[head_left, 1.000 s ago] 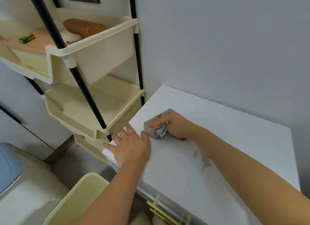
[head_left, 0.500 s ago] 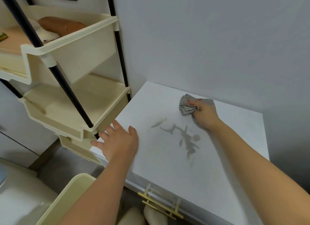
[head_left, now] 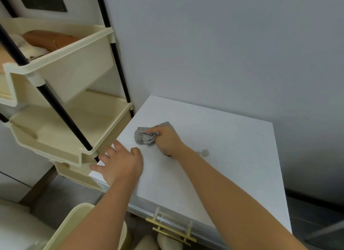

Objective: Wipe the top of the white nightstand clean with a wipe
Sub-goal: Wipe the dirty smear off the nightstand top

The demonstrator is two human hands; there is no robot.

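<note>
The wiping itself is the step in hand: the right hand [head_left: 168,140] is closed around a bunched grey wipe [head_left: 146,136] and presses it onto the top of the white nightstand [head_left: 232,156], just left of the frame's centre and near the top's left edge. The left hand [head_left: 121,163] lies flat with fingers spread on the near left corner, gripping nothing, apparently steadying. A faint grey smudge [head_left: 204,152] shows on the top just right of the right wrist, so the job looks partly done. The next move likely calls for carrying the wipe right across that mark, with firm downward pressure, then over the unwiped right side. To the left stands a cream shelf rack [head_left: 74,93]. No brand, label or writing can be read anywhere.
</note>
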